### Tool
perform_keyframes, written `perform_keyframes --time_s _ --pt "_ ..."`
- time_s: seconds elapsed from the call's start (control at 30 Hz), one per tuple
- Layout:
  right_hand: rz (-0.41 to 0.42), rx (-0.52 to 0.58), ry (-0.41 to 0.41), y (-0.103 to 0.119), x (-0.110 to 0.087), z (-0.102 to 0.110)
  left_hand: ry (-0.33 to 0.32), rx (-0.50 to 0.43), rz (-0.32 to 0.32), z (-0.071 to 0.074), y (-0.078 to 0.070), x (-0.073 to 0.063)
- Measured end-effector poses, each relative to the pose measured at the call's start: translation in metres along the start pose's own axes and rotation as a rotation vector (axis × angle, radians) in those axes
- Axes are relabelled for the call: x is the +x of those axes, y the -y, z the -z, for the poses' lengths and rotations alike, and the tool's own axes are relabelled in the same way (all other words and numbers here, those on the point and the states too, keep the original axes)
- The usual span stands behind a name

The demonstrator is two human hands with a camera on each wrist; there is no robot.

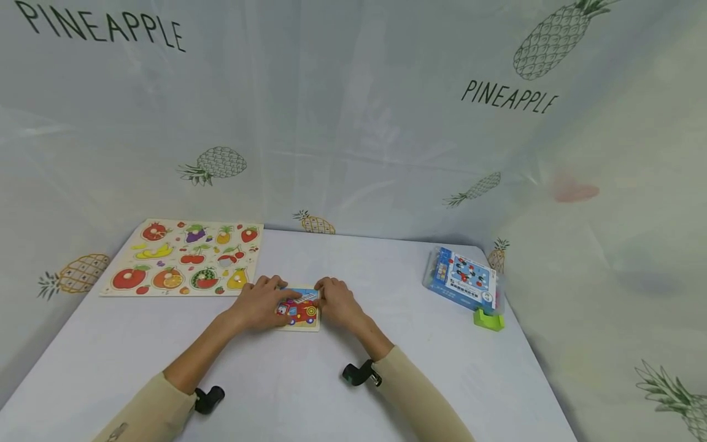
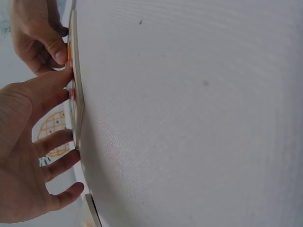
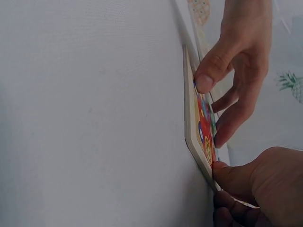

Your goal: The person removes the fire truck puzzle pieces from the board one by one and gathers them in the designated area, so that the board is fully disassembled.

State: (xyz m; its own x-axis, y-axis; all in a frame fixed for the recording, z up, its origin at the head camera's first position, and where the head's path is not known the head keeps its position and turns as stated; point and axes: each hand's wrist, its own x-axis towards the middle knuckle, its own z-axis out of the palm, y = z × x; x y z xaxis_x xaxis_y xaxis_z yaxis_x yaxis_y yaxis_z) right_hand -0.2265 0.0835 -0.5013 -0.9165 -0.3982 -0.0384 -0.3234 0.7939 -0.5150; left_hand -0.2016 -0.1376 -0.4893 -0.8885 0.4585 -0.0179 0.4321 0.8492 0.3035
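A small wooden jigsaw puzzle (image 1: 305, 314) with a red fire truck picture lies flat on the white table, between both hands. My left hand (image 1: 259, 305) rests over its left side with fingers spread; the left wrist view shows these fingers (image 2: 61, 165) fairly straight, the tips touching the puzzle's surface and edge. At the right edge, my right hand (image 1: 339, 302) has its fingers curled. In the right wrist view its thumb (image 3: 227, 175) lies on the puzzle's corner and the other fingers sit below the edge, pinching it. Part of the picture is hidden under the hands.
A large fruit-picture board (image 1: 185, 261) lies at the back left, close to the left hand. At the right stand a blue boxed set (image 1: 463, 279) in clear plastic and a green plastic piece (image 1: 488, 320). A pineapple-print curtain (image 1: 353, 123) hangs behind the table.
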Motion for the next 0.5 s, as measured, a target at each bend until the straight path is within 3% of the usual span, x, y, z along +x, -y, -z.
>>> perform_keyframes --time_s 0.3,0.5 --pt "-0.001 0.035 0.002 -0.0003 0.0009 0.0012 -0.006 0.023 -0.008 -0.0005 0.0001 -0.0006" --pt "-0.003 0.093 -0.055 -0.0012 0.0004 0.0026 -0.007 0.023 -0.011 0.0000 -0.0002 -0.0015"
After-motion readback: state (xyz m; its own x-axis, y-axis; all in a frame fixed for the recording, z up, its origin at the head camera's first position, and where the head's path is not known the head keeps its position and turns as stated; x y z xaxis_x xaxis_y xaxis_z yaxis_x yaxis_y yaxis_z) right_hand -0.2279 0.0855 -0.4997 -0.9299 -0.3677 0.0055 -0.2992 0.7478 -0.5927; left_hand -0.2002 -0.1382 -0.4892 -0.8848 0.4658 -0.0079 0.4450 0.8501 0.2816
